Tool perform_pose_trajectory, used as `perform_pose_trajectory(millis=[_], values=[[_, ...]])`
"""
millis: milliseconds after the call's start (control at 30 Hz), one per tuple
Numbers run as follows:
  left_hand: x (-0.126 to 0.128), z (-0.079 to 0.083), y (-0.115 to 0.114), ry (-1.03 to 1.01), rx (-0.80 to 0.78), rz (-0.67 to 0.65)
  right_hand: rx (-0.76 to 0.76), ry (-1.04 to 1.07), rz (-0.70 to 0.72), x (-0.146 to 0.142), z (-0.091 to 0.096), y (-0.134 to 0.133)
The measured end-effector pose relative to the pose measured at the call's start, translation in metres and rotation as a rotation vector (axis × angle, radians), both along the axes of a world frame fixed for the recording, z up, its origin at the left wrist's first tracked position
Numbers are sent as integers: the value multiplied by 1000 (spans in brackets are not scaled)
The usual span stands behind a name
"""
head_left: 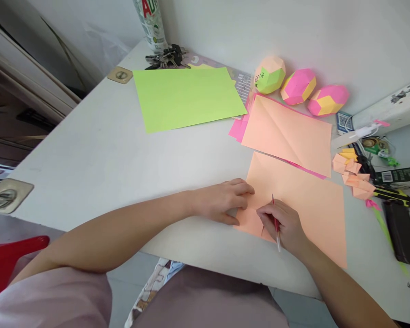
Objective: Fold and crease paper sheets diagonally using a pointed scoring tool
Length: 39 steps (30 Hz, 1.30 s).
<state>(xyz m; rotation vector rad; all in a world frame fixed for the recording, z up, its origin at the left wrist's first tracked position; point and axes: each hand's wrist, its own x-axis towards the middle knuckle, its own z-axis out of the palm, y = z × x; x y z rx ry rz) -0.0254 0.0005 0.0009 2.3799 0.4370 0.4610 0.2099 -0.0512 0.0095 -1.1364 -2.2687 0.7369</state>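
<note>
My right hand (284, 224) is closed around a thin red pen (276, 224), its tip down on the near left part of an orange paper sheet (310, 200) lying on the white table (105, 155). My left hand (223, 200) rests on the left edge of that sheet, fingers curled and pressing the paper down beside the pen hand.
A second orange sheet (289, 132) lies over pink paper (237, 128) farther back. A green sheet (186, 96), keys (167, 57) and a can (150, 23) sit at the back. Three folded paper balls (295, 85) line the wall. Small folded pieces (353, 175), a cutter (394, 195) and a dark case (403, 232) are at right.
</note>
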Motion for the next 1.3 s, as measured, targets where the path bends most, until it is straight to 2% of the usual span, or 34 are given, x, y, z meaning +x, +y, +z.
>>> perform_pose_trajectory(millis=[1300], values=[[0,1,-1,3,124,-22,-1,-19,4,0,0,1]])
